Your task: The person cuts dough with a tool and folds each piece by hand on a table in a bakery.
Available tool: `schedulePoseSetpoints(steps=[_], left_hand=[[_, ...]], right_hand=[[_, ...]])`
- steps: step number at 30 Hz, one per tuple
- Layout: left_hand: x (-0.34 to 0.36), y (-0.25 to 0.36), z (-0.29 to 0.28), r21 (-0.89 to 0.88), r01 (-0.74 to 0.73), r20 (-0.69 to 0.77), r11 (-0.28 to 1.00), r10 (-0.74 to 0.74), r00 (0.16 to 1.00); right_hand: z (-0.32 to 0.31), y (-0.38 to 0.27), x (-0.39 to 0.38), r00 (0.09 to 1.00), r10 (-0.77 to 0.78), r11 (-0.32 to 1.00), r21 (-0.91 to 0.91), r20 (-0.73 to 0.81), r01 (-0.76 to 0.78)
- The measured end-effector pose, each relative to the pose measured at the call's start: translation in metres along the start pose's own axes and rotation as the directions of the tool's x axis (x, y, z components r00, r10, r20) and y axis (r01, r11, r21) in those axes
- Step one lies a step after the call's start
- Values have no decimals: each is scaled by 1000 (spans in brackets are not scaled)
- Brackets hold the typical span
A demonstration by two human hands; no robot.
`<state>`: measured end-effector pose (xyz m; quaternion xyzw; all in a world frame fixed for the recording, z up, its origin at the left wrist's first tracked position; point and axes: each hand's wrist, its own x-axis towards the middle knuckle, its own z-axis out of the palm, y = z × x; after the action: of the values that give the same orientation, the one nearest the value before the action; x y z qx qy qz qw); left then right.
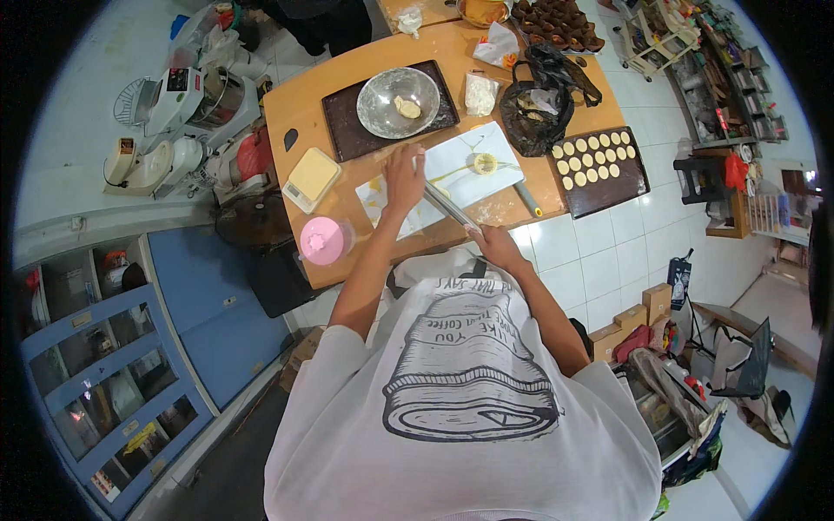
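A shiny metal rolling pin (pixel 450 207) slants over the near edge of a white sheet (pixel 463 184) smeared with yellow dough. My left hand (pixel 403 180) is closed at its far end, and my right hand (pixel 498 247) grips the near end by the table edge. On the sheet's right part lies a small round yellow piece (pixel 484 163), too small to tell whether dough or a cutter. Beside the sheet rests a grey handle (pixel 527 200) with a yellow tip. Beyond my left hand, a metal bowl (pixel 382 122) holds a dough lump (pixel 407 108).
Under the bowl is a dark tray (pixel 345 136). A kitchen scale (pixel 312 180) and a pink-lidded container (pixel 324 240) stand left. To the right are a black plastic bag (pixel 532 122), a white powder bag (pixel 480 95) and a tray (pixel 608 198) of several dough rounds. Someone in dark clothes (pixel 326 26) stands behind the table.
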<state>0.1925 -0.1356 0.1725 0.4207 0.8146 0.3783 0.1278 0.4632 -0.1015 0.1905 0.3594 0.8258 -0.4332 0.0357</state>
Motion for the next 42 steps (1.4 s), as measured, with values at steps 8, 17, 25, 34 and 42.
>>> schedulePoseSetpoints(steps=[8, 17, 25, 34, 42], left_hand=[[6, -10, 41, 200, -50, 71, 979, 37, 997], [30, 35, 54, 424, -146, -3, 894, 162, 987], [34, 18, 52, 50, -52, -217, 997, 62, 974], [-55, 76, 18, -530, 441, 136, 724, -440, 887], [-73, 55, 46, -977, 199, 195, -73, -678, 709]], right_hand=[[6, -1, 2, 999, 15, 999, -30, -33, -16], [6, 1, 8, 988, 135, 991, 7, -72, -135], [-4, 6, 11, 926, 250, 734, 569, 283, -372], [-17, -13, 21, 1000, -6, 916, 400, 7, 2], [-83, -20, 32, 829, 37, 556, 678, 558, -481]])
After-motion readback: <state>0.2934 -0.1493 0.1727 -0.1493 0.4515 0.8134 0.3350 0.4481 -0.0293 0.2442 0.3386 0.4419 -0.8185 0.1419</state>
